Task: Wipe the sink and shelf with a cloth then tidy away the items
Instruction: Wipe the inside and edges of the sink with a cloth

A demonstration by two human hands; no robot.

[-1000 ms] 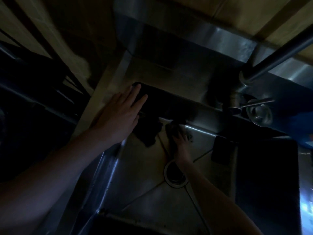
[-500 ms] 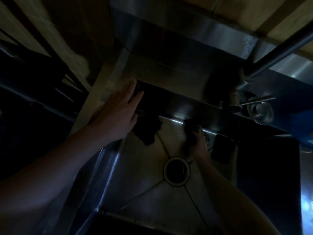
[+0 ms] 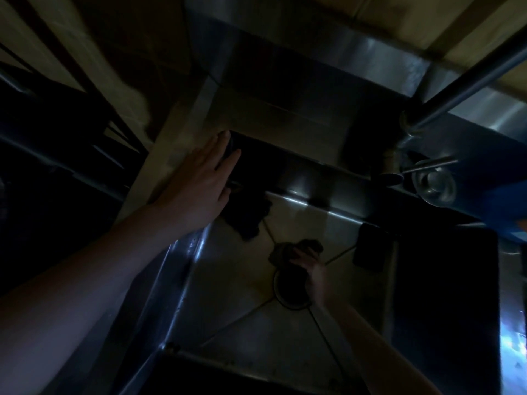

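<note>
1 big steel sink [image 3: 222,323] fills most of the view, super dim. Since half a second ago the right hand [image 3: 309,270] has dragged the cloth [image 3: 288,250] from the back wall down next to the drain [image 3: 285,295], fingers bunched around it, so I'd guess the basin wipe is mid-way. Left hand [image 3: 196,181] stays flat on the rim, fingers spread. Basin holds only the cloth.

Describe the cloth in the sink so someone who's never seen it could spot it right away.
Start at the steel sink and find the round drain in its floor. Just beyond the drain, the right hand presses a small bunched cloth onto the basin floor. It is the only soft, crumpled thing there; everything around it is smooth metal.
</note>
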